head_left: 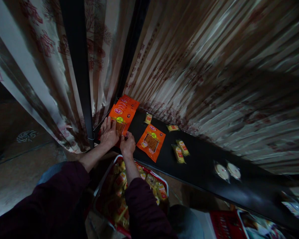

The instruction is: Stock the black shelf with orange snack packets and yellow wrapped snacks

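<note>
Overlapping orange snack packets [125, 115] lie in a row at the left end of a black shelf [201, 166]. My left hand [109, 135] rests on the nearest packet's lower left part, its fingers stretched out over the surface. At that packet's lower right corner, my right hand [128, 145] has its fingers closed on the edge. To the right, a separate orange snack packet [151, 142] lies flat, with brown sticks shown on its front. Small yellow-wrapped snacks [178, 153] are scattered beyond it.
Two round pale wrapped snacks [221, 171] sit farther right on the shelf. Below my arms stands a red, white-rimmed basket [166, 184] full of wrapped snacks. A black post [81, 66] rises at the left, and patterned curtains [201, 66] hang behind. A red box [226, 225] is at lower right.
</note>
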{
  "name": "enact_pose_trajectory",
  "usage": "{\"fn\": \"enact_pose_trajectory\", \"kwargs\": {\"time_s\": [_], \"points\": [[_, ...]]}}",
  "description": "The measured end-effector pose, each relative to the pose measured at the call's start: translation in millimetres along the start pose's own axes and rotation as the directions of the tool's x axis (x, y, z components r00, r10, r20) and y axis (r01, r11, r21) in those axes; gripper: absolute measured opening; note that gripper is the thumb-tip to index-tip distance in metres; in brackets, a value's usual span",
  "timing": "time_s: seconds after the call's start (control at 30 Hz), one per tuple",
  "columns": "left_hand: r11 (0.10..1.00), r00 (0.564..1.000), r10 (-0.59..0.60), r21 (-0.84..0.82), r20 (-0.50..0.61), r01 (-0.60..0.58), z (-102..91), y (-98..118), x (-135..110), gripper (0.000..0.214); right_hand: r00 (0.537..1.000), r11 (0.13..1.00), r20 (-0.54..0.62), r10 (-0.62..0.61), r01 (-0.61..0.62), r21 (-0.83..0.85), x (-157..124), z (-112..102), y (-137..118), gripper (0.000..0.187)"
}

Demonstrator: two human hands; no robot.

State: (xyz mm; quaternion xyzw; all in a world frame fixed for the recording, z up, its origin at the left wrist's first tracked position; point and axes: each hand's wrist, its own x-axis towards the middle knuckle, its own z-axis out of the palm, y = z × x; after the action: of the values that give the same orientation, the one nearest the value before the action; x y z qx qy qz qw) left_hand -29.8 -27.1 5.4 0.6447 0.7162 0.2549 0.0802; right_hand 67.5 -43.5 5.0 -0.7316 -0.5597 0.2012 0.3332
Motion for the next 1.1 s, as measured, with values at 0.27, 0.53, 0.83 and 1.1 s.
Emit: {"fn": "enact_pose_trajectory", "kwargs": {"time_s": [0.27,0.53,0.83,1.1], "points": [[1.000,0.996,-0.004,0.017,0.086,0.003,5.0,-4,2,0.059,0.991,0.992,-0.070,-0.111,0.115,0.057,4,4,4,0.047],[1.000,0.990,-0.002,0.021,0.139,-0.001,6.6,-6,7,0.059,0.980,0.977,-0.031,-0.198,0.200,0.075,17,15,8,0.044],[0.999,0.991,0.017,0.028,0.133,-0.021,8.1,-6,11,0.059,0.985,0.976,-0.039,-0.168,0.172,0.130,23,20,11,0.045],[1.000,0.990,0.007,0.021,0.144,-0.010,9.5,-7,18,0.060,0.984,0.982,-0.024,-0.177,0.178,0.066,21,17,4,0.040]]}}
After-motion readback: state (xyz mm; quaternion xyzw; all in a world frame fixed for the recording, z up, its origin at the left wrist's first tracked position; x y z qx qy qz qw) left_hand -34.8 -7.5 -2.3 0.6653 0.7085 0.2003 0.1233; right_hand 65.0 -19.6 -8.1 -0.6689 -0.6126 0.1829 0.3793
